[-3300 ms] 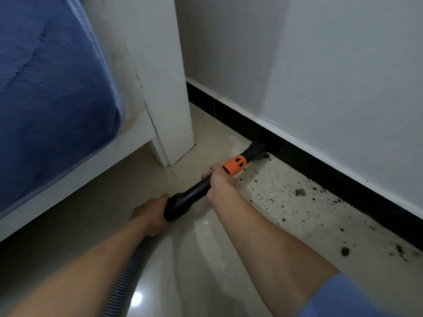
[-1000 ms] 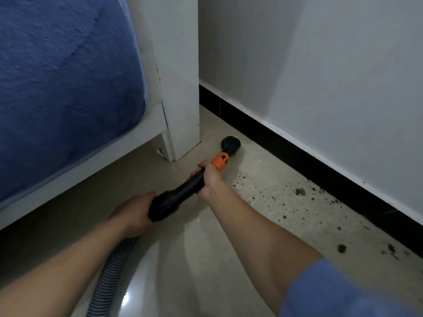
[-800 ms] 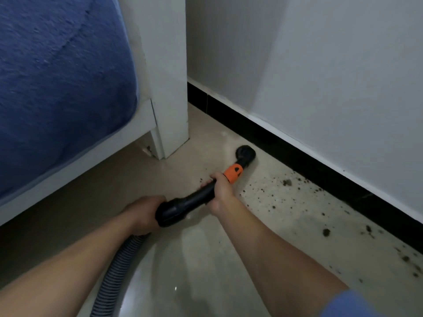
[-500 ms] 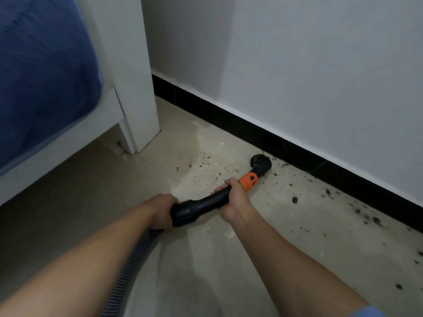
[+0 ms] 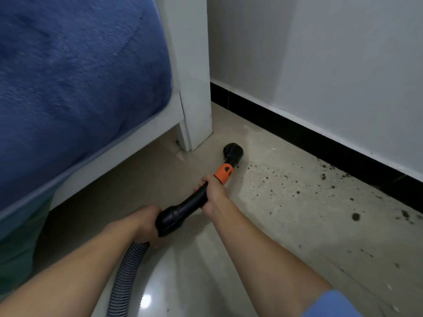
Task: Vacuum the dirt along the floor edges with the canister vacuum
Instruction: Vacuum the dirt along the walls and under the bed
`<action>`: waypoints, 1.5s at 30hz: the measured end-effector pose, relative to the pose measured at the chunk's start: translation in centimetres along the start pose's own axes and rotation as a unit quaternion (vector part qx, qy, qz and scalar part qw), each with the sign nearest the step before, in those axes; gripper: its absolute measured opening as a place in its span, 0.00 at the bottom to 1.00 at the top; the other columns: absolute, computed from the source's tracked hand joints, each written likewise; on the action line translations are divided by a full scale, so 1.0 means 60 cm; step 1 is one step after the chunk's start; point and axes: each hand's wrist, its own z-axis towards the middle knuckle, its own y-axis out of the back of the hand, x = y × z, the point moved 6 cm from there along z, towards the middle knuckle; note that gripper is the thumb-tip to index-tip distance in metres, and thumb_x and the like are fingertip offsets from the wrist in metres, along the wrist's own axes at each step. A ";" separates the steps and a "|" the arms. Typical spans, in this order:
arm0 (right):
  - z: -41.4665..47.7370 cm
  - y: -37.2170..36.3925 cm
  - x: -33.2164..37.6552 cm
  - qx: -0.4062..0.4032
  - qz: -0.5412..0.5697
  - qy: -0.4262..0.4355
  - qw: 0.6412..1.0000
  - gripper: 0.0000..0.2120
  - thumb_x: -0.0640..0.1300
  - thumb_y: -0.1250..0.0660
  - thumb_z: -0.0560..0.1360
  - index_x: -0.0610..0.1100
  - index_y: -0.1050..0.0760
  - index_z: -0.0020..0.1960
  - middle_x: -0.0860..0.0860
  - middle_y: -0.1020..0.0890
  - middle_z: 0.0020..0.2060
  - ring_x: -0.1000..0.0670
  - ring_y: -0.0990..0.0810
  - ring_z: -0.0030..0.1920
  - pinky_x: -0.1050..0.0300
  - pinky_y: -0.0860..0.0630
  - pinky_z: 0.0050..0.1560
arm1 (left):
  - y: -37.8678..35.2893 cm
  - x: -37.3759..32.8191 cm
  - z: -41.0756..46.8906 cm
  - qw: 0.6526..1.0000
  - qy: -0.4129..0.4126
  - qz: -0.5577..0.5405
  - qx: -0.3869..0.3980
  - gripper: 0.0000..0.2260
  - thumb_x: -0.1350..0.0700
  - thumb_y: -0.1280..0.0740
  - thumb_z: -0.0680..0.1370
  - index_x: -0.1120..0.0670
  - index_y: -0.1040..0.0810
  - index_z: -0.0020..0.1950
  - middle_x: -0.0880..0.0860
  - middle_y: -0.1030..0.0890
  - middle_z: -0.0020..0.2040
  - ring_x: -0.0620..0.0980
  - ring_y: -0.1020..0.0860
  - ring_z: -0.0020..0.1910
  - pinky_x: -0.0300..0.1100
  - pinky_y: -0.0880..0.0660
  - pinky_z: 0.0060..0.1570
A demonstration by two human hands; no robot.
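I hold a black vacuum wand with an orange collar and a round black nozzle pressed to the floor near the bed leg. My right hand grips the wand just behind the collar. My left hand grips the wand's wide rear end, where the ribbed grey hose joins it. Dark dirt specks are scattered over the beige floor to the right of the nozzle, up to the black baseboard. The canister itself is out of view.
A white bed frame leg stands just left of the nozzle, with a blue mattress cover above it. A white wall runs along the right. A larger clump of dirt lies further right.
The nozzle has moved from beside the baseboard back toward the bed leg, away from the wall. My view has swung left, bringing the bed back in. Both hands keep their grip.
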 end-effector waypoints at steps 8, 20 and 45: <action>-0.045 0.169 0.095 -0.105 0.044 0.051 0.992 0.05 0.34 0.34 0.70 0.41 0.29 0.41 0.48 0.26 0.27 0.49 0.27 0.25 0.54 0.23 0.34 | -0.031 -0.174 0.018 0.994 -0.095 0.045 -0.010 0.22 0.55 0.26 0.65 0.49 0.27 0.58 0.52 0.22 0.56 0.53 0.22 0.54 0.43 0.25 0.50; -0.073 0.037 -0.070 -0.042 -0.040 -0.002 0.998 0.03 0.35 0.34 0.69 0.39 0.28 0.40 0.45 0.26 0.24 0.47 0.27 0.23 0.56 0.25 0.30 | -0.077 0.006 -0.092 0.999 0.039 -0.010 -0.008 0.27 0.59 0.25 0.66 0.48 0.29 0.63 0.50 0.24 0.59 0.50 0.24 0.57 0.40 0.26 0.56; -0.124 0.073 -0.115 -0.055 0.004 -0.022 0.998 0.06 0.35 0.34 0.73 0.40 0.29 0.38 0.50 0.29 0.19 0.49 0.30 0.21 0.58 0.29 0.27 | -0.129 0.013 -0.120 0.999 0.047 0.008 0.000 0.28 0.53 0.24 0.61 0.43 0.27 0.59 0.46 0.22 0.54 0.47 0.22 0.52 0.41 0.23 0.51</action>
